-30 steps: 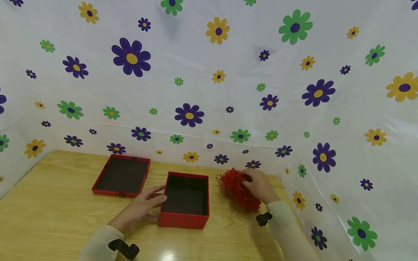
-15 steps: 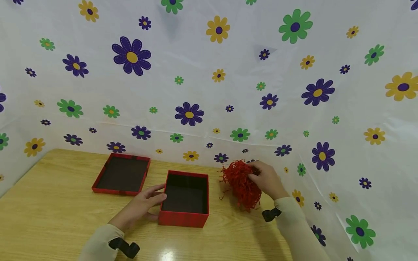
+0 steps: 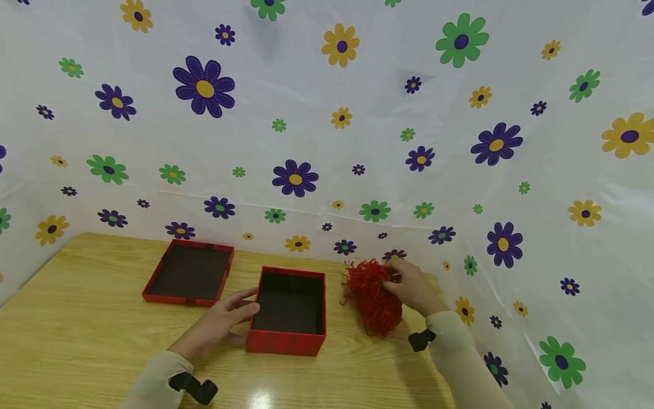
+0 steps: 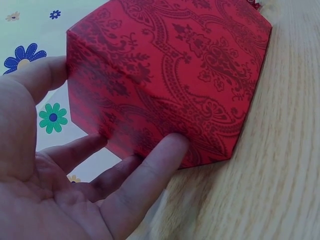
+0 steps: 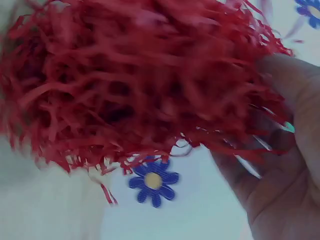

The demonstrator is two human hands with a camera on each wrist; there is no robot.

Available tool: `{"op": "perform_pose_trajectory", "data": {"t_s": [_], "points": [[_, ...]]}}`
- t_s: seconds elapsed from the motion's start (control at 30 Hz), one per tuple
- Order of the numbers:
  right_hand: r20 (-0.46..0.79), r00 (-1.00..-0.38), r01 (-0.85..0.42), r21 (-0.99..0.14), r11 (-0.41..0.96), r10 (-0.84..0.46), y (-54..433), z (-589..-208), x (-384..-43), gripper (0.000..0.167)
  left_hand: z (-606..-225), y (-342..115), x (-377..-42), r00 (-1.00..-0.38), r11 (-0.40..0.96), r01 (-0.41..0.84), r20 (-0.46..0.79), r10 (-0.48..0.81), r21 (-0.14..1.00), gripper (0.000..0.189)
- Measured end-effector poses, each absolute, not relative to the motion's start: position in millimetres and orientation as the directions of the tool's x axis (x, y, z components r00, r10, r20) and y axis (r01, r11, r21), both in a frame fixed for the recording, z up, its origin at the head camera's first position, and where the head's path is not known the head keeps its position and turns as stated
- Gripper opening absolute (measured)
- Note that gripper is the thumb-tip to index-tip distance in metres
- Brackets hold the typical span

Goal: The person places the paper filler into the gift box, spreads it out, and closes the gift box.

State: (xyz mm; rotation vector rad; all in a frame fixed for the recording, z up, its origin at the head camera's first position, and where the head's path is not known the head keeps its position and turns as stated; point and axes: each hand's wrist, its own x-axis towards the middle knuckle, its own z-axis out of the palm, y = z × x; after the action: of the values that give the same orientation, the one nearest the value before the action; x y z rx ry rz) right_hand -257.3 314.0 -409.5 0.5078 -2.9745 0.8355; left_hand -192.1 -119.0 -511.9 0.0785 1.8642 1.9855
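A red square box [image 3: 286, 343] with a black inside stands open on the table. My left hand [image 3: 217, 324] rests its fingers against the box's left side. In the left wrist view, the thumb [image 4: 160, 162] and fingertips touch its patterned red wall without curling round it. To the right of the box, my right hand [image 3: 415, 287] grips a clump of red shredded paper [image 3: 375, 301] by its upper right part. Loose strands of the shredded paper [image 5: 135, 85] fill much of the right wrist view, partly covering the fingers. Whether the clump's lower end touches the table is unclear.
The box lid [image 3: 191, 272] lies upturned at the back left, its black inside showing. A wooden table [image 3: 102, 341] carries everything. White flowered cloth [image 3: 306, 142] hangs close behind the table and along its right side.
My right hand has lifted the shredded paper slightly, then lowered it a little; the clump's lower end has shifted left. The left hand and the box have stayed in place.
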Motion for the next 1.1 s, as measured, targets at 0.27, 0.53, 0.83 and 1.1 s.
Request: {"op": "perform_pose_trajectory", "data": {"t_s": [0.27, 0.53, 0.83, 1.1], "points": [[-0.130, -0.920, -0.265, -0.488, 0.831, -0.370, 306, -453, -255, 0.040, -516, -119, -192, -0.914, -0.013, -0.267, -0.249, 0.320, 0.964, 0.074], [-0.222, -0.871, -0.337, -0.379, 0.862, -0.438, 305, -464, -251, 0.060, -518, -119, -189, -0.911, 0.004, -0.257, -0.243, 0.333, 0.966, 0.074], [-0.040, -0.906, -0.379, -0.361, 0.852, -0.420, 311, -427, -257, 0.031, -520, -120, -192, -0.909, -0.010, -0.256, -0.237, 0.343, 0.967, 0.073], [0.073, -0.924, -0.362, -0.491, 0.793, -0.376, 321, -385, -255, 0.028, -513, -119, -194, -0.916, -0.004, -0.254, -0.239, 0.323, 0.967, 0.073]]}}
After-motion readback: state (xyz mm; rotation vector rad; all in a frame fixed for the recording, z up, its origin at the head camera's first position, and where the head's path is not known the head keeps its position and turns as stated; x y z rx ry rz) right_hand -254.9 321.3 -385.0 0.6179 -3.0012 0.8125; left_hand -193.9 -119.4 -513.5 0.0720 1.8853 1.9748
